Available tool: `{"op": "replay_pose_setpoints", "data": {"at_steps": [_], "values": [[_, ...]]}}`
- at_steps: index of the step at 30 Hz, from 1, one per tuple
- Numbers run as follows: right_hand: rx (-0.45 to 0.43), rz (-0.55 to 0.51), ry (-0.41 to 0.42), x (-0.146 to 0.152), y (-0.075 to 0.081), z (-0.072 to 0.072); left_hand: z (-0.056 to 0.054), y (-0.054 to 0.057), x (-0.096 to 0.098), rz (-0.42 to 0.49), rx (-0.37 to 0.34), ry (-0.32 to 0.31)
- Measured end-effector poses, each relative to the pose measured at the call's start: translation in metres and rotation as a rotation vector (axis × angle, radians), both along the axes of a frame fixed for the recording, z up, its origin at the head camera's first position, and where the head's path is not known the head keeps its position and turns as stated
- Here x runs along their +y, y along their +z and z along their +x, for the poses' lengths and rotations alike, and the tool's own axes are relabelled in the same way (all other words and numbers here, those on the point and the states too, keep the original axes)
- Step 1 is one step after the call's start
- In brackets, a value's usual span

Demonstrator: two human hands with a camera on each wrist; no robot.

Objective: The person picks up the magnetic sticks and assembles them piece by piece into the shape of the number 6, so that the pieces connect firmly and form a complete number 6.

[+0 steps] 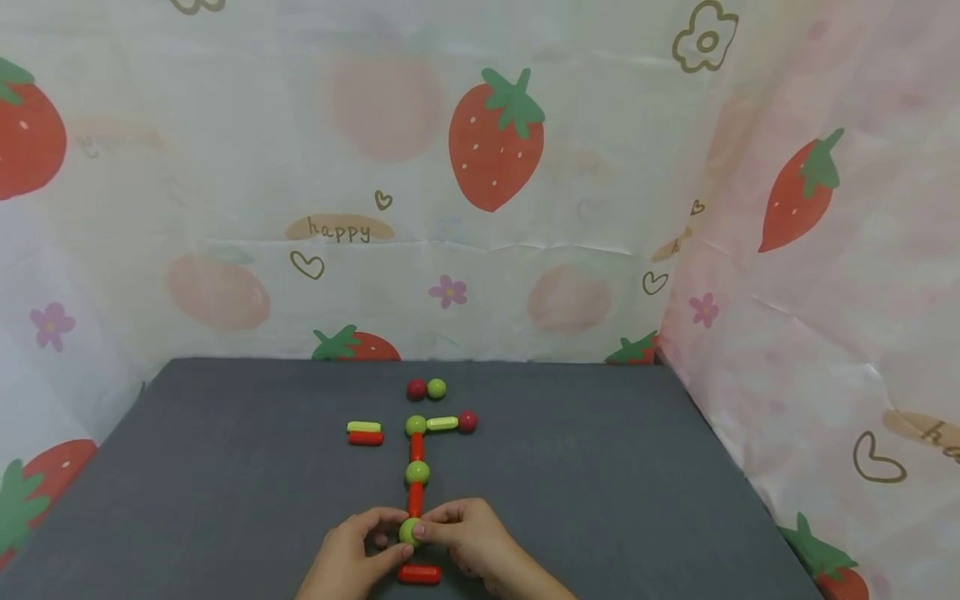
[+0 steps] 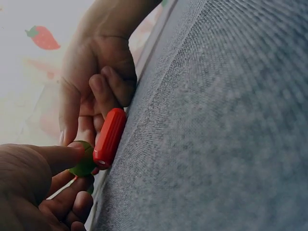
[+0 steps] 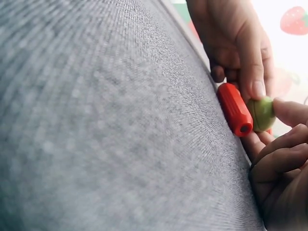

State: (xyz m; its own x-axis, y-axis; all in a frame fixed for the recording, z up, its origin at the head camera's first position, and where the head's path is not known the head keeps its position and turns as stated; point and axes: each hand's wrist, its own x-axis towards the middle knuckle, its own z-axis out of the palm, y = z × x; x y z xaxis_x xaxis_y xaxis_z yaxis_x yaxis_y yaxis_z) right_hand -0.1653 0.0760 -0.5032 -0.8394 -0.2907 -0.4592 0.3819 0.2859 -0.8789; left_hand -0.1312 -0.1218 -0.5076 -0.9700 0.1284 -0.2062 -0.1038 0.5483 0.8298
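Observation:
A green ball (image 1: 409, 532) sits between my two hands at the near end of a chain of balls and rods. My left hand (image 1: 352, 550) pinches it from the left with thumb and forefinger. From the right, the thumb and forefinger of my right hand (image 1: 478, 540) hold it too. A red rod (image 1: 415, 499) runs from this ball to a middle green ball (image 1: 417, 472). Another red rod (image 1: 417, 447) leads on to the far green ball (image 1: 416, 426). Closest to me, a loose ridged red rod (image 2: 110, 137) lies on the cloth beside the pinched ball.
Off the far green ball, a yellow-green rod (image 1: 442, 423) points right to a dark red ball (image 1: 467, 421). Further back sit a dark red ball (image 1: 416, 389) and a green ball (image 1: 437, 388). To the left lie a yellow-green rod (image 1: 363, 427) and a red rod (image 1: 365, 438).

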Motion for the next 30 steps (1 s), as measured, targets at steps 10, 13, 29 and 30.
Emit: {"op": "replay_pose_setpoints", "data": {"at_steps": [10,13,29,30], "values": [[0.054,0.099,0.070,0.001,0.007,0.002,-0.004,-0.001,-0.002,-0.011,-0.013,0.002],[0.102,0.146,0.119,0.005,0.011,0.002,-0.003,-0.001,-0.002,-0.023,-0.024,0.001],[0.330,0.173,0.370,0.030,0.006,0.015,0.000,-0.003,-0.003,-0.031,0.005,-0.021],[0.344,0.180,0.381,0.030,0.006,0.016,-0.001,-0.004,-0.003,-0.029,0.003,-0.021]]}}
